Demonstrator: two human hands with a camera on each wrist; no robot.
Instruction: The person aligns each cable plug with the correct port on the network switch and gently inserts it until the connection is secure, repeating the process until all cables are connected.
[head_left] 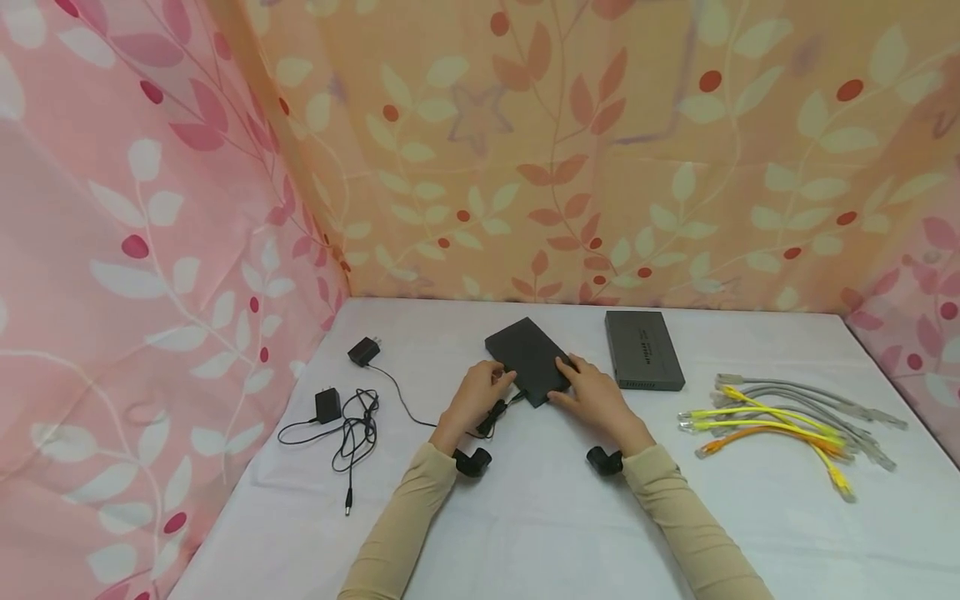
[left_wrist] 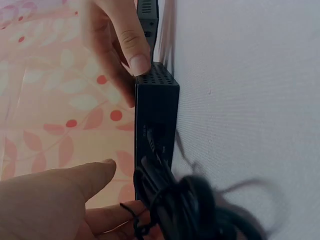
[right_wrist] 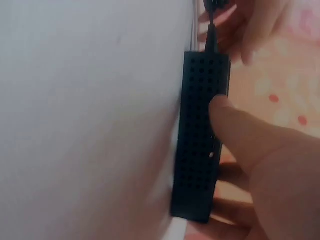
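A black network switch (head_left: 527,354) lies at an angle on the white table, its perforated side showing in the right wrist view. The right hand (head_left: 596,398) grips it, with the thumb (right_wrist: 222,117) on that perforated side and the fingers on the top. A power cable's plug (left_wrist: 152,140) sits in the port on the switch's left side. Its bundled cord (head_left: 491,417) hangs beside the left hand (head_left: 477,396). In the left wrist view, the left thumb (left_wrist: 95,177) is straight and apart from the switch, while the fingers reach its edge behind the cord.
To the right of the switch lies a second grey network switch (head_left: 645,350). Several grey, yellow and orange network cables (head_left: 787,421) are piled at the right. On the left are a power adapter (head_left: 364,351) whose cord runs toward the left hand, and another adapter (head_left: 327,406) with a loosely coiled cord.
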